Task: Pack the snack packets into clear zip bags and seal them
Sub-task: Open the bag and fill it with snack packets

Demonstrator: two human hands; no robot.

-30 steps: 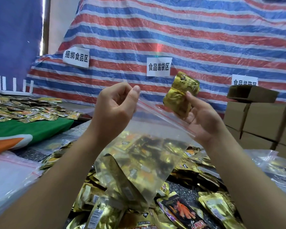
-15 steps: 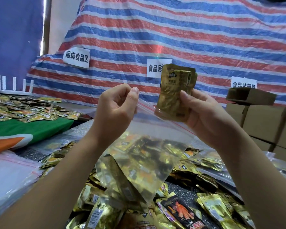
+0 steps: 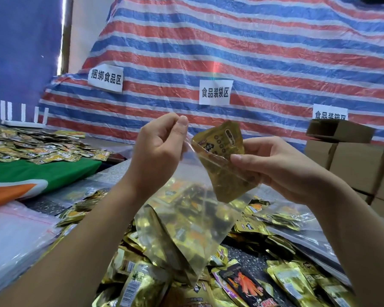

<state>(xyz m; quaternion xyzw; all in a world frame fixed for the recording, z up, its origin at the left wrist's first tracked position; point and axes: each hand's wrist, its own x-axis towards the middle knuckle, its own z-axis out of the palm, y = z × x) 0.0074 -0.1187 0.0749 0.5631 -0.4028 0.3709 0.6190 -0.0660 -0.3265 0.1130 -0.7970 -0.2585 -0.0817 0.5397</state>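
Note:
A clear zip bag (image 3: 186, 220) with a red seal line hangs in front of me above the table. My left hand (image 3: 157, 149) pinches the left end of its mouth between thumb and fingers. My right hand (image 3: 273, 167) grips a gold snack packet (image 3: 222, 149) together with the right side of the mouth. The packet's lower half sits inside the bag and its top sticks out. A heap of gold snack packets (image 3: 248, 282) covers the table below.
Stacked cardboard boxes (image 3: 350, 165) stand at the right. Flat clear bags (image 3: 16, 235) lie at the left. More packets (image 3: 31, 147) are spread on a far-left table above a green and orange cloth (image 3: 42, 176). A striped tarp with paper labels hangs behind.
My right hand has brought the gold packet down from above the bag's mouth and pushed it partway in. My left hand kept its pinch on the bag's edge.

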